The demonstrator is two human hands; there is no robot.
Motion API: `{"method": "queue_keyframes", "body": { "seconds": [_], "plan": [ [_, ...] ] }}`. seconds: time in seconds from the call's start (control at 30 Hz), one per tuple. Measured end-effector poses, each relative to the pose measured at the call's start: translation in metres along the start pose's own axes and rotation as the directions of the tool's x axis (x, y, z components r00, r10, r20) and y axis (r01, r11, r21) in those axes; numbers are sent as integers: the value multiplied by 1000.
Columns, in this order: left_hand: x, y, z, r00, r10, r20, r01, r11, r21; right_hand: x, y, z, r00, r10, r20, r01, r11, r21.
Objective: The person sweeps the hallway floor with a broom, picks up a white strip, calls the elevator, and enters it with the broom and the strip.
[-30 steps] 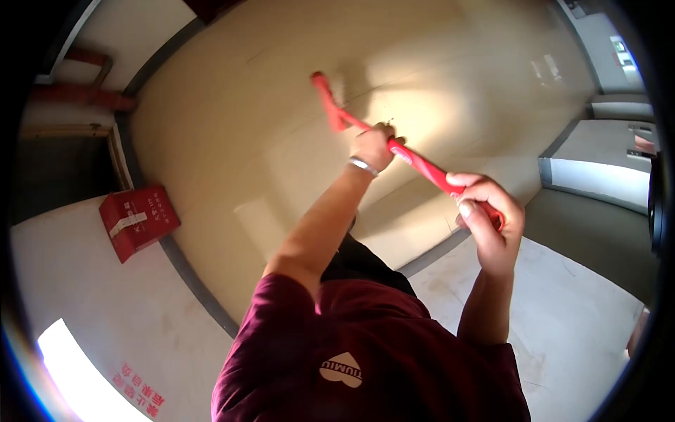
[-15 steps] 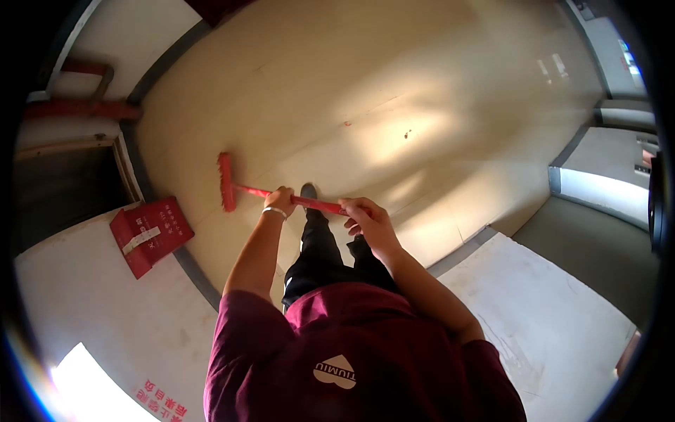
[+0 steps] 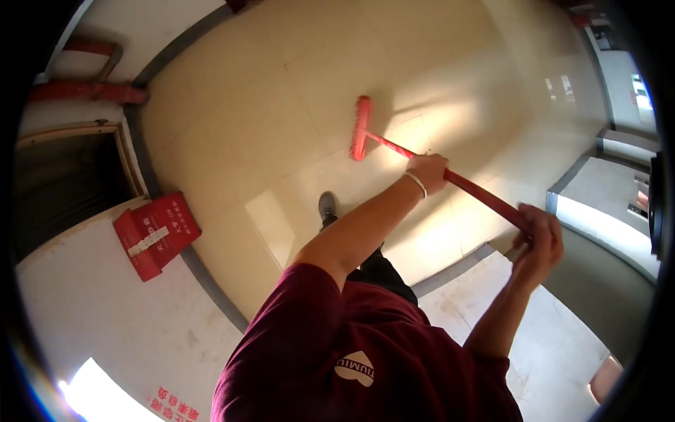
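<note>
A red broom (image 3: 485, 200) slants across the view, its long handle running from lower right to upper left. Its wide head (image 3: 361, 130) is at the floor, bristles facing left. My left hand (image 3: 427, 173), with a white band at the wrist, is wrapped round the middle of the handle. Farther up, near the handle's end, the fingers of my right hand (image 3: 541, 240) are closed round it. One shoe (image 3: 327, 205) shows beneath my left forearm.
Glossy beige tiles (image 3: 246, 126) cover the floor, with grey edging along the walls. A red box with white lettering (image 3: 158, 235) stands by the left wall, below a dark framed opening (image 3: 70, 176). Red pipes (image 3: 91, 92) run at upper left. A white wall (image 3: 464, 295) juts in at lower right.
Both hands have swung to the right with the broom. The broom head has moved right and somewhat farther away across the floor. Both hands keep their hold on the handle.
</note>
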State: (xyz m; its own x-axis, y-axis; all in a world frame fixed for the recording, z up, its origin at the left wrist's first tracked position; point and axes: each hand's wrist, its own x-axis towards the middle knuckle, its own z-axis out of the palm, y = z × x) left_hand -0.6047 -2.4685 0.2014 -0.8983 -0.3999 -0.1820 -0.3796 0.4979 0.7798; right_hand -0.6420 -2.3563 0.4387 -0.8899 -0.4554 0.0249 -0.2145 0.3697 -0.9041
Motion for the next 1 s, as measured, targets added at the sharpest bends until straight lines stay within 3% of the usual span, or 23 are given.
{"method": "queue_keyframes", "body": {
  "seconds": [0.13,0.2,0.23,0.33,0.37,0.4,0.47,0.53,0.6,0.63,0.67,0.7,0.77,0.83,0.87,0.9,0.93,1.0],
  "plan": [
    [-42,-16,-35,993,-114,-43,118,984,137,-2,9,-4,994,-98,43,92,988,122],
    [-57,-60,-42,978,-209,-13,203,930,306,-6,21,19,973,96,208,-118,988,96],
    [-67,-88,-43,975,-220,-18,213,914,346,-7,30,27,926,169,337,-177,984,-8],
    [-97,-156,-60,960,-277,33,230,853,468,-24,64,65,772,321,549,-234,946,-225],
    [-102,-173,-63,950,-309,51,244,831,500,-29,66,81,743,262,615,48,897,-440],
    [-106,-185,-66,937,-344,63,261,808,528,-35,67,99,689,227,689,341,738,-583],
    [-109,-198,-80,925,-379,5,314,773,551,-44,84,150,556,351,753,493,590,-640],
    [-114,-212,-85,911,-408,-54,364,738,569,-52,105,209,482,388,786,523,593,-613],
    [-118,-230,-76,927,-353,-128,375,852,367,-55,130,253,510,339,790,465,664,-585],
    [-126,-225,-77,910,-404,-91,413,867,280,-56,143,262,504,337,795,479,657,-582],
    [-135,-223,-75,906,-411,-102,423,865,270,-58,155,272,498,371,784,509,607,-610],
    [-149,-220,-71,880,-452,-146,471,871,143,-63,164,276,494,408,768,531,558,-638],
    [-185,-226,-59,846,-511,-151,508,859,-62,-59,185,249,491,494,717,471,542,-696],
    [-245,-261,-28,834,-549,-57,534,829,-165,-49,245,199,483,433,761,420,649,-635],
    [-280,-272,-21,787,-613,68,614,766,-189,-46,249,168,522,407,749,447,618,-647],
    [-318,-290,-7,685,-704,187,724,685,-79,-41,255,137,525,454,720,410,607,-681],
    [-361,-296,-2,594,-776,213,790,613,28,-34,269,103,543,466,699,355,626,-694],
    [-459,-331,20,474,-855,209,850,507,144,-25,252,45,580,500,643,409,504,-761]
  ]
}}
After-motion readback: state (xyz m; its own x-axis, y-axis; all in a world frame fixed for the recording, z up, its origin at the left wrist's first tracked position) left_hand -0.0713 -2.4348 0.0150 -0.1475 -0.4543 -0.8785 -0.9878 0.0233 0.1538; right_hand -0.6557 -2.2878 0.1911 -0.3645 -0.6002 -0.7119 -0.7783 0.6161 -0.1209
